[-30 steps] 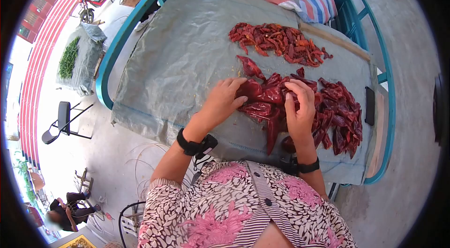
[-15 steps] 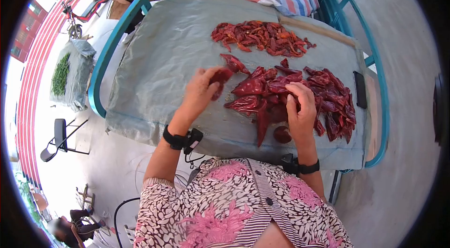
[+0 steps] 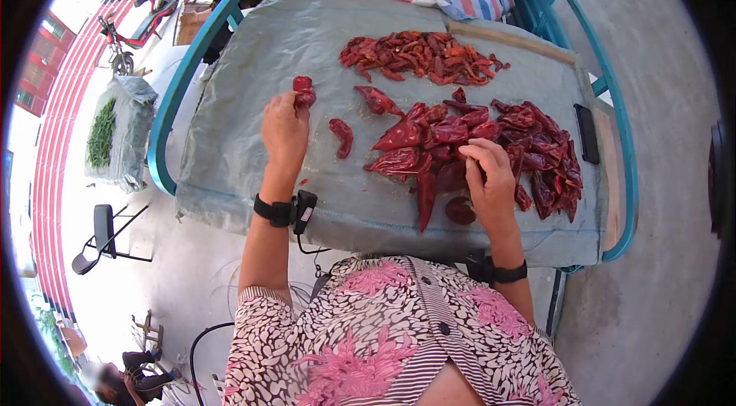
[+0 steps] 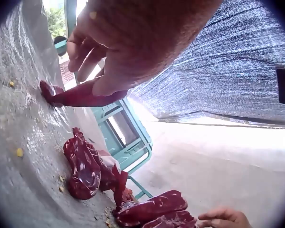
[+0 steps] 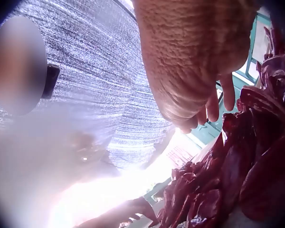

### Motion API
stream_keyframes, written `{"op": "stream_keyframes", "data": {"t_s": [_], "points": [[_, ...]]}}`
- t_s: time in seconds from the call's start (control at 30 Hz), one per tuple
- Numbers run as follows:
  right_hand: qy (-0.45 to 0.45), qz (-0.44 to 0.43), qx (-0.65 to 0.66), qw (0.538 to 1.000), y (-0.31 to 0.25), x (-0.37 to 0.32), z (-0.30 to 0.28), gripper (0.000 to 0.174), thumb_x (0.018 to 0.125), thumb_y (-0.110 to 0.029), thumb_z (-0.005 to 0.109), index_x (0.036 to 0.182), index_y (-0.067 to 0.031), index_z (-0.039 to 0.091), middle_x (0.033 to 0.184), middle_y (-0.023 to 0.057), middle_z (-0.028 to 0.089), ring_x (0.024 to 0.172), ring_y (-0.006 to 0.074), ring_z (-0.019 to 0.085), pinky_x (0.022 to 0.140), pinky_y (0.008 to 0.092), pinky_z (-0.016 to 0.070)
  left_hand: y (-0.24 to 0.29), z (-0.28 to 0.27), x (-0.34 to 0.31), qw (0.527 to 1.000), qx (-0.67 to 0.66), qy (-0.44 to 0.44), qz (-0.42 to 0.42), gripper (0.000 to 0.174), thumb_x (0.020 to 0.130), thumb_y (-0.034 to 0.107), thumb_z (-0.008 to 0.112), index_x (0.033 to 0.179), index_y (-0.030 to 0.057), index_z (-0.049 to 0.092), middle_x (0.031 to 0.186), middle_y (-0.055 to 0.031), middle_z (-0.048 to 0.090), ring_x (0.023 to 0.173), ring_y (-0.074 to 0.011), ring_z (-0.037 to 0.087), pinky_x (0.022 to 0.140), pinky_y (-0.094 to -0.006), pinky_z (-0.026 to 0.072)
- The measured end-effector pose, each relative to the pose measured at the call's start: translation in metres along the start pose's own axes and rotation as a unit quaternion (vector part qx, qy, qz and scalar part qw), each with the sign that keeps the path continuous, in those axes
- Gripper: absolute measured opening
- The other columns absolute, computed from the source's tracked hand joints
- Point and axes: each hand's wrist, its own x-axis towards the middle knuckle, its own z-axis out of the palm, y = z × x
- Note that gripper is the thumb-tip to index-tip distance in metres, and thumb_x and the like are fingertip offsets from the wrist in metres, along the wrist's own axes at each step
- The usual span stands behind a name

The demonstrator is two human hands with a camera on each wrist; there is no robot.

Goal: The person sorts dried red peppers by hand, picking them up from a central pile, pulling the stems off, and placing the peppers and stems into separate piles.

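So, left hand (image 3: 284, 130): fingers pinch one dry, wrinkly dark-red chilli pepper (image 3: 303, 89), its end touching the grey woven plastic sheet (image 3: 245, 61).
Right hand (image 3: 489, 180): bent fingers rest on the big red chilli pile (image 3: 537, 153); holding one? Cannot tell.
Risk: pinched chilli could crack if squeezed hard.

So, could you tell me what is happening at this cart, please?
A person is at a teal cart covered by a grey sheet. The left hand holds one dried red chilli out to the left of the near pile. The right hand rests on that pile, grip unclear. A second pile lies farther back, and a loose chilli lies between the hands.
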Motion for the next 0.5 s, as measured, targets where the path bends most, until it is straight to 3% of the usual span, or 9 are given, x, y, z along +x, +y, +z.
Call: {"op": "stream_keyframes", "data": {"t_s": [0.23, 0.33, 0.5], "points": [[-0.021, -0.009, -0.003, 1.0, 0.001, -0.001, 0.0, 0.02, 0.092, -0.003, 0.066, 0.111, -0.0089, 0.072, 0.117, 0.0106, 0.068, 0.108, 0.0317, 0.065, 0.095, 0.0429, 0.0514, 0.001, -0.032, 0.003, 0.987, 0.067, -0.107, -0.103, 0.03, 0.09, 0.021, 0.072, 0.118, 0.0108, 0.069, 0.102, -0.0146, 0.068, 0.101, -0.0364, 0.067, 0.079, -0.0485, 0.0545], [-0.023, -0.025, -0.018, 0.999, 0.0, 0.003, -0.002, 0.02, 0.092, -0.004, 0.066, 0.111, -0.01, 0.072, 0.116, 0.0099, 0.069, 0.108, 0.0313, 0.064, 0.096, 0.0436, 0.0491, -0.003, -0.032, -0.011, 0.994, 0.105, -0.024, -0.036, 0.037, 0.089, 0.022, 0.073, 0.125, 0.0123, 0.067, 0.106, -0.0152, 0.065, 0.1, -0.0363, 0.067, 0.08, -0.0482, 0.0546], [-0.034, -0.038, -0.015, 0.999, -0.002, 0.007, 0.001, 0.02, 0.092, -0.005, 0.066, 0.11, -0.0107, 0.072, 0.116, 0.0085, 0.069, 0.107, 0.0307, 0.064, 0.097, 0.0436, 0.0473, 0.02, -0.011, -0.036, 0.981, -0.093, -0.165, 0.044, 0.041, 0.088, 0.021, 0.074, 0.128, 0.0172, 0.067, 0.111, -0.0155, 0.061, 0.099, -0.0376, 0.066, 0.084, -0.0474, 0.055]]}}
